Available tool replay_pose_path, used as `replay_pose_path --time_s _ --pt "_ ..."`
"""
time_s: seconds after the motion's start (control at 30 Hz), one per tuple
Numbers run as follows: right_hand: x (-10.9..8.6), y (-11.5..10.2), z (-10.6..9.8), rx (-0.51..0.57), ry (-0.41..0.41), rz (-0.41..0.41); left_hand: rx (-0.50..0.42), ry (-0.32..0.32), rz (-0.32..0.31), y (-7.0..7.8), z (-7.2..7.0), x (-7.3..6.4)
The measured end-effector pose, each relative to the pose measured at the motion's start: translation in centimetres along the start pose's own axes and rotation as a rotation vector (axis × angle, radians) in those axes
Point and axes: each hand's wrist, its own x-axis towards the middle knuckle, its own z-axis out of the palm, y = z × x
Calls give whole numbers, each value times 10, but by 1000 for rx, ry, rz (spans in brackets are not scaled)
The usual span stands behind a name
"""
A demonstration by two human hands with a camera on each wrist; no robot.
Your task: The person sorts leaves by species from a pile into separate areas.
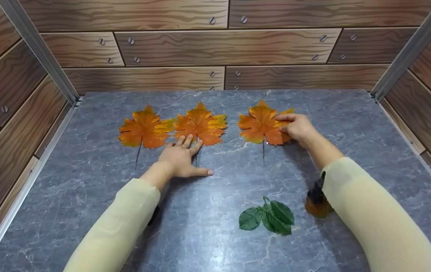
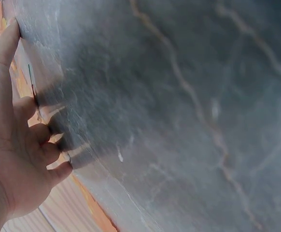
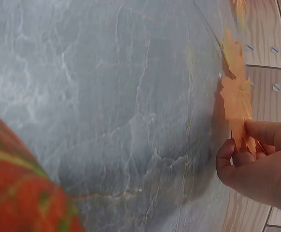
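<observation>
Three orange maple leaves with yellow edges lie in a row across the far part of the table. My left hand (image 1: 179,158) is spread flat, its fingertips resting on the lower edge and stem of the middle maple leaf (image 1: 201,122). The left maple leaf (image 1: 142,128) lies just beside it, the two touching or nearly so. With thumb and fingers, my right hand (image 1: 301,128) pinches the right edge of the right maple leaf (image 1: 257,122). The right wrist view shows this orange leaf (image 3: 237,99) between thumb and fingers.
A sprig of green leaves (image 1: 275,217) lies nearer on the grey marbled table (image 1: 98,189). Beside my right sleeve shows part of an orange-brown leaf (image 1: 318,210), mostly hidden. A red-orange leaf (image 3: 24,193) fills the right wrist view's lower left corner. Wood-patterned walls (image 1: 170,47) enclose the table.
</observation>
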Motion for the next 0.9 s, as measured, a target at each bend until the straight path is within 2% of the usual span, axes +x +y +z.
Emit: replay_pose_path --time_s 0.23,0.47,0.6,0.7,0.9 --pt "-1 2 -3 -44 -55 27 8 0 -2 -1 1 1" --pt "0 2 -3 -82 -102 -4 4 -3 -3 0 1 1" --pt "0 3 -3 -66 -139 -10 2 -6 -1 0 0 0" --pt "0 4 -5 -49 -174 -16 1 -9 -2 0 0 0" --pt "-2 6 -17 -87 -215 -7 1 -6 -5 0 1 0"
